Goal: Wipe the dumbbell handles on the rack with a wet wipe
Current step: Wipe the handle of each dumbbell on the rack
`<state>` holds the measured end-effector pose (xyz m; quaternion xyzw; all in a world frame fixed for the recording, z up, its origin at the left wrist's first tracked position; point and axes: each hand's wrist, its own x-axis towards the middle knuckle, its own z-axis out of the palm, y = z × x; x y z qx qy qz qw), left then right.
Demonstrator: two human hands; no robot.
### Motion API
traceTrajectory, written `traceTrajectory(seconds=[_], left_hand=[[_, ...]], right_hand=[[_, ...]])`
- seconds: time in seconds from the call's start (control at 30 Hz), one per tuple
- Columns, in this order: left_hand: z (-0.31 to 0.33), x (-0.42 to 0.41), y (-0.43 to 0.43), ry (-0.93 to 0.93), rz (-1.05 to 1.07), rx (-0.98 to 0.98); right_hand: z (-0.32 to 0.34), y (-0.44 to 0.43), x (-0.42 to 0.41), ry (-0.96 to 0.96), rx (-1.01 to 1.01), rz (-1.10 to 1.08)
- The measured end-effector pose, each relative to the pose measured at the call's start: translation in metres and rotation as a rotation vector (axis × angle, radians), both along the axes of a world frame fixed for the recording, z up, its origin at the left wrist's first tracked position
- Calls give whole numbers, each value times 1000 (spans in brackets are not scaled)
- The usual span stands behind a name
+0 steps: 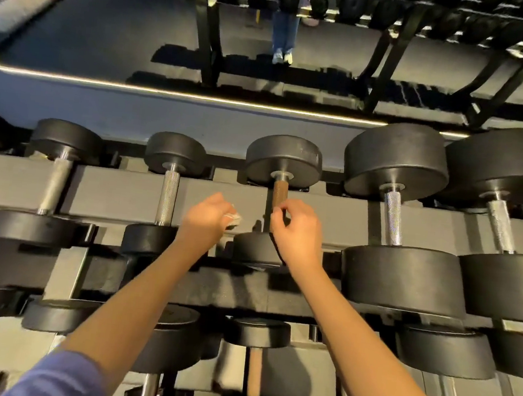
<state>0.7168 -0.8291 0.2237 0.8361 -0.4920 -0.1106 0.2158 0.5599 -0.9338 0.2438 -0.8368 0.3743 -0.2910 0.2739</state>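
A black rack [120, 193] carries a row of black dumbbells on its upper shelf. The middle dumbbell has a rusty brown handle [279, 190]. My right hand [298, 233] hovers at the near end of that handle, fingers curled, thumb and forefinger close to the bar; a firm grip on it cannot be made out. My left hand [208, 221] is just left of that dumbbell and grips a crumpled white wet wipe [232, 219] that pokes out past the fingers. The wipe is apart from the brown handle.
Silver knurled handles [168, 197] [392, 215] flank the brown one, with larger dumbbells [398, 160] to the right. A lower shelf holds more dumbbells [257, 331]. Behind the rack a mirror [109, 39] reflects racks and a standing person's legs [283, 37].
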Motion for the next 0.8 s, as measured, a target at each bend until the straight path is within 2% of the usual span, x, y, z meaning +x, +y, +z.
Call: traceTrajectory(seconds=[0.1, 0.3, 0.47, 0.67, 0.8], left_hand=[[-15, 17, 45, -164, 83, -130], [1, 45, 72, -176, 209, -83], [-9, 49, 79, -39, 438, -302], [-15, 55, 81, 66, 411, -413], [-20, 57, 83, 111, 357, -456]], right_hand=[[-1, 0, 1, 35, -65, 90], [-1, 0, 2, 140, -163, 199], [-2, -1, 5, 191, -197, 199], [1, 6, 11, 292, -302, 188], [-7, 45, 43, 367, -386, 199]])
